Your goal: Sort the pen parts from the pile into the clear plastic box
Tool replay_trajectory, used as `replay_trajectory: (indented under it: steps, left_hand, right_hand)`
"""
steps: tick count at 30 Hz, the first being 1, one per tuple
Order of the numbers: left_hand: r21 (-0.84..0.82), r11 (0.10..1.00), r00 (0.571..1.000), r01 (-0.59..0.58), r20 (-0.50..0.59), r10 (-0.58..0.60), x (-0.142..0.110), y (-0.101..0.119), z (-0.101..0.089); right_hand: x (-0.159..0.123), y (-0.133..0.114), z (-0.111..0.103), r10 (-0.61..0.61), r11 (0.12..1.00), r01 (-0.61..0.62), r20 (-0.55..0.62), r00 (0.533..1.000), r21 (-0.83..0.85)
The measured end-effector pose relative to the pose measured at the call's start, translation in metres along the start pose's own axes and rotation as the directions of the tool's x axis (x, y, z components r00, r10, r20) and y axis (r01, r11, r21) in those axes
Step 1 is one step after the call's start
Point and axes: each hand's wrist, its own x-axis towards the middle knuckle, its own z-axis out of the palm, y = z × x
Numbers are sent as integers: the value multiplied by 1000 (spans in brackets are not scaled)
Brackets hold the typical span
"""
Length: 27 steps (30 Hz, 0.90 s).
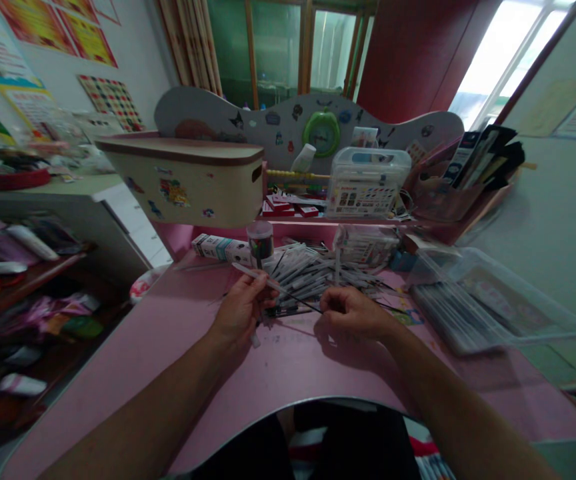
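Note:
My left hand (pixel 241 310) is closed round a clear pen barrel (pixel 255 275) that slants up to the left. A thin dark refill (pixel 301 303) runs from that barrel toward my right hand (pixel 353 312), which pinches its far end. Both hands rest on the pink desk (pixel 288 367), just in front of a heap of several pens and pen parts (pixel 318 273).
A small round cup of pens (pixel 260 241) and a long printed box (pixel 221 248) stand behind the heap. A clear plastic tray with lid (pixel 483 300) lies at right. A clear storage box (pixel 368 181) and cream box (pixel 188 180) sit on the rear shelf. Cluttered shelves stand at left.

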Motion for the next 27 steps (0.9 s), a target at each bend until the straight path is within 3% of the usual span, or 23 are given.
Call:
replay_trajectory:
  steps: [6, 10, 13, 16, 23, 25, 27]
  left_hand:
    - [22, 994, 993, 105, 59, -107, -6, 1, 3]
    - [2, 984, 975, 181, 128, -180, -8, 1, 5]
    - [-81, 977, 978, 197, 79, -191, -6, 1, 3]
    - [-125, 966, 974, 225, 46, -220, -5, 1, 1]
    - [-60, 945, 935, 323, 175, -308, -11, -6, 5]
    - [-92, 939, 938, 331, 141, -317, -10, -4, 5]
    - [-155, 934, 946, 322, 82, -313, -7, -1, 5]
  right_hand:
    - [7, 2, 6, -125, 940, 150, -98, 987, 307]
    - [8, 5, 14, -167, 842, 152, -18, 986, 518]
    - [9, 6, 17, -236, 785, 174, 28, 971, 594]
    - [12, 7, 21, -227, 784, 192, -14, 974, 590]
    - [14, 8, 44, -52, 829, 143, -180, 982, 540]
    - [13, 9, 46, -55, 888, 149, -222, 973, 434]
    - [14, 10, 46, -169, 958, 226, -288, 942, 176]
